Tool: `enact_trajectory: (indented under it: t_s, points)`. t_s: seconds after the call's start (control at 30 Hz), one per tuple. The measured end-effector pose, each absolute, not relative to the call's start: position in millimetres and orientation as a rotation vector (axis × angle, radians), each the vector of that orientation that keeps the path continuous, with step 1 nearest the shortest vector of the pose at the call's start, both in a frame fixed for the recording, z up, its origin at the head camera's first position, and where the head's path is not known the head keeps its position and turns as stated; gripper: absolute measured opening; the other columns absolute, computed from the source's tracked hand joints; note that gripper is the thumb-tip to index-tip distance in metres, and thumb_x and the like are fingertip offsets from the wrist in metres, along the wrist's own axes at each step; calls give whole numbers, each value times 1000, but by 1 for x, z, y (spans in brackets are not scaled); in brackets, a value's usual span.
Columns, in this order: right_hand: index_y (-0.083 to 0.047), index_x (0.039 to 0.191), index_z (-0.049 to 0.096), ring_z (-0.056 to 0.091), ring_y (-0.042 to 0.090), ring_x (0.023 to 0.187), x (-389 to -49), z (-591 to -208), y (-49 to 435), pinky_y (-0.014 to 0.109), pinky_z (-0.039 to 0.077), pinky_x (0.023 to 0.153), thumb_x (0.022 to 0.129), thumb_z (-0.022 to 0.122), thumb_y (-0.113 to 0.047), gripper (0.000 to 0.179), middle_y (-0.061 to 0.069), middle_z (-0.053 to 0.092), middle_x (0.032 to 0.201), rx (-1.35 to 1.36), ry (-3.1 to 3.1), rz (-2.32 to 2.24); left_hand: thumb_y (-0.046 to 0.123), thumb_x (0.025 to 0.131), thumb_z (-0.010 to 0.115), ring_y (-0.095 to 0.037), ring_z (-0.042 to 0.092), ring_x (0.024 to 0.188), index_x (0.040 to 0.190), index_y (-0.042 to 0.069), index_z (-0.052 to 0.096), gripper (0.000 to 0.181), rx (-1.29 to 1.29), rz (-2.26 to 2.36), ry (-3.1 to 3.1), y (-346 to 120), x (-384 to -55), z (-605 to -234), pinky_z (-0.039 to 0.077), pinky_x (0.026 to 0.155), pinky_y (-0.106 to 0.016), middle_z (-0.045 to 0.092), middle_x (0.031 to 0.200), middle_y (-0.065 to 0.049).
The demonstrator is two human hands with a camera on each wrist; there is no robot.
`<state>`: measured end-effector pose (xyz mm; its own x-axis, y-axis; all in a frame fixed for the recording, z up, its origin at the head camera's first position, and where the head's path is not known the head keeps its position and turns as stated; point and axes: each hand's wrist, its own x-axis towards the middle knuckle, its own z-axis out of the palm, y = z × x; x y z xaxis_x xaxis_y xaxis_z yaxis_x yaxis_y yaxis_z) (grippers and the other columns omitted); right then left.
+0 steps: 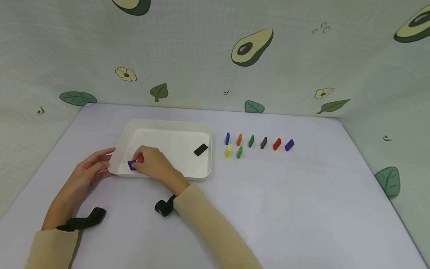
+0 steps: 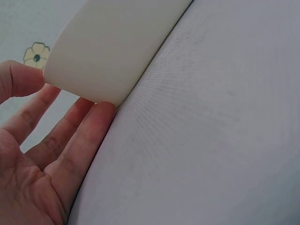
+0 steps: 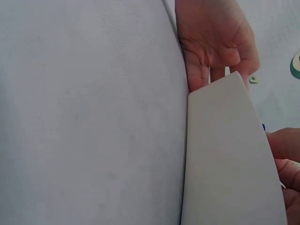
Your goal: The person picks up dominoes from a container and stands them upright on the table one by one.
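A white tray (image 1: 161,173) lies on the left of the table. My right hand (image 1: 152,162) reaches over its near side and pinches a purple block (image 1: 131,164) low in the tray's near left corner. In the right wrist view the tray wall hides most of that block, and only part of the right hand (image 3: 287,164) shows. My left hand (image 1: 85,173) rests at the tray's left end. Seen from the left wrist, its fairly straight fingers (image 2: 84,136) touch the outer wall of the tray (image 2: 112,51). Farther right inside the tray lies a black block (image 1: 201,150).
Right of the tray, several small colored blocks stand in two rows. A blue block (image 1: 227,138) begins the back row, and another purple block (image 1: 289,145) ends it. The front row has a yellow block (image 1: 228,151) and a light green block (image 1: 240,152). A patterned cloth hangs behind.
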<state>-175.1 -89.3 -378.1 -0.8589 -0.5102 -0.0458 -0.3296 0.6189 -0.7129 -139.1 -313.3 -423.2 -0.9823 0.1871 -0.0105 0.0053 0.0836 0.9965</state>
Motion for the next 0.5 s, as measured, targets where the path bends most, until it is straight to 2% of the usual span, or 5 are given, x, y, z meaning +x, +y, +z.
enact_trajectory:
  t_s: [0.23, 0.5]
  points:
    - [-15, 95, 58, 50, 2, 65, -169, -369, -72, 12, 40, 56, 89, 62, -22, 10, -9, 56, 72, -680, 2558, -1169, 12, 97, 48, 2, 60, 94, 138, 15, 43, 42, 190, 2021, 2219, -314, -140, -424, 53, 73, -14, 55, 118, 14]
    - [-12, 95, 58, 49, 4, 67, -164, -360, -50, 11, 41, 54, 87, 63, -16, 10, -5, 58, 79, -692, 2507, -1304, 14, 97, 49, 1, 60, 93, 139, 15, 43, 43, 144, 2004, 2233, -314, -140, -424, 53, 72, -15, 54, 117, 14]
